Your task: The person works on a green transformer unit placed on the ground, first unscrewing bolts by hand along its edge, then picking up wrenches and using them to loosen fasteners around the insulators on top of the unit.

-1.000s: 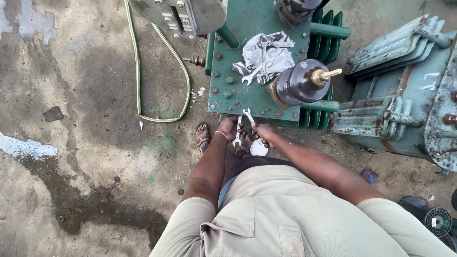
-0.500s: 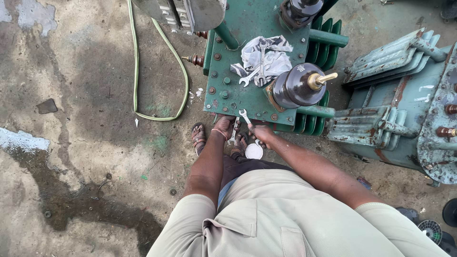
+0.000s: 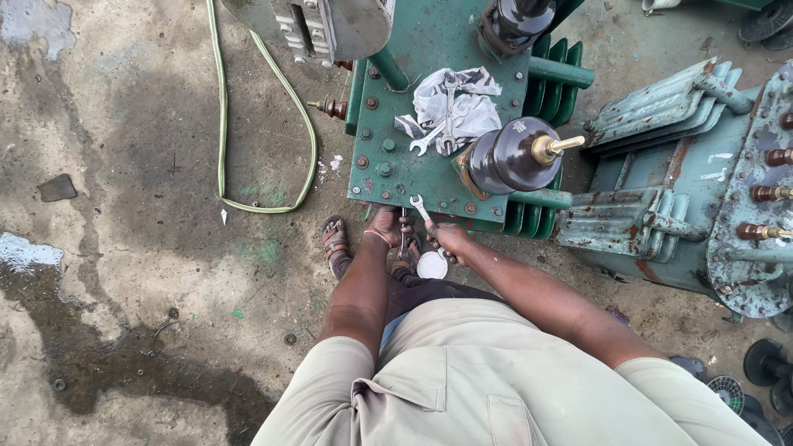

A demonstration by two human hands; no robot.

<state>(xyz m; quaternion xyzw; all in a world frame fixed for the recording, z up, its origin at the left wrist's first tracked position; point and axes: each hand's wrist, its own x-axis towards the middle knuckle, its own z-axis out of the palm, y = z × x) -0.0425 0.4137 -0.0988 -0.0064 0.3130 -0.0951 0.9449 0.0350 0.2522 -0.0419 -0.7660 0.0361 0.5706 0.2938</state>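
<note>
Your right hand (image 3: 448, 239) is clenched around the shaft of a spanner (image 3: 420, 206), whose open end lies against the near edge of the green transformer lid (image 3: 438, 49). Your left hand (image 3: 385, 225) rests at that same edge beside a second tool hanging below it; its fingers are too hidden to tell their grip. More spanners lie on a rag (image 3: 475, 111) on the lid.
</note>
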